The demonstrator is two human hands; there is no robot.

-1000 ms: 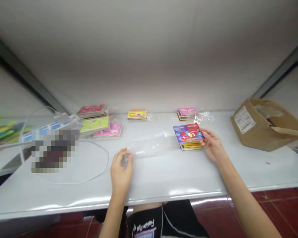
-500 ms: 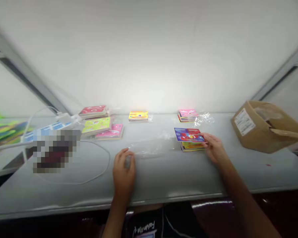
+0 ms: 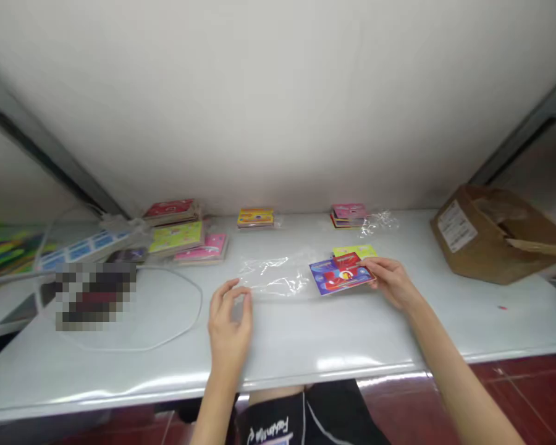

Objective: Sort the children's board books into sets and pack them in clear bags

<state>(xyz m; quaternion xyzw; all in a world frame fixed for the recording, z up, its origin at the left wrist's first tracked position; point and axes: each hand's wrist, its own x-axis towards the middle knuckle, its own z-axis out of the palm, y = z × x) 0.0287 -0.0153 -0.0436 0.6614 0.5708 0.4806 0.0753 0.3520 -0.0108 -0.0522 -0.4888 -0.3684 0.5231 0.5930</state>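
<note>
1. Right hand is on the far-right edge of a purple-and-red card. The fingers are pinched on that edge, and the card's left end sits right at the mouth of a clear plastic sleeve. Can't really tell whether it's inside the sleeve or just lying on top, the plastic is all glare.
2. Left hand is at the sleeve's near-left end, fingers curled with thumb and forefinger close together. It looks like they're nipping the plastic, but the edge is see-through, so I can't say for sure.
3. A yellow-green card pokes out from behind the purple one, mostly covered by it.
4. Everything sits on a white counter. Along the back wall: a pink card stack with crumpled plastic beside it, a small yellow stack, then a red stack, a lime stack and a pink one bunched together on the left.
5. Cardboard box at the far right, its contents too dim to read. A white cable loops on the left, next to a pixelated patch, so no idea what's under there.
</note>
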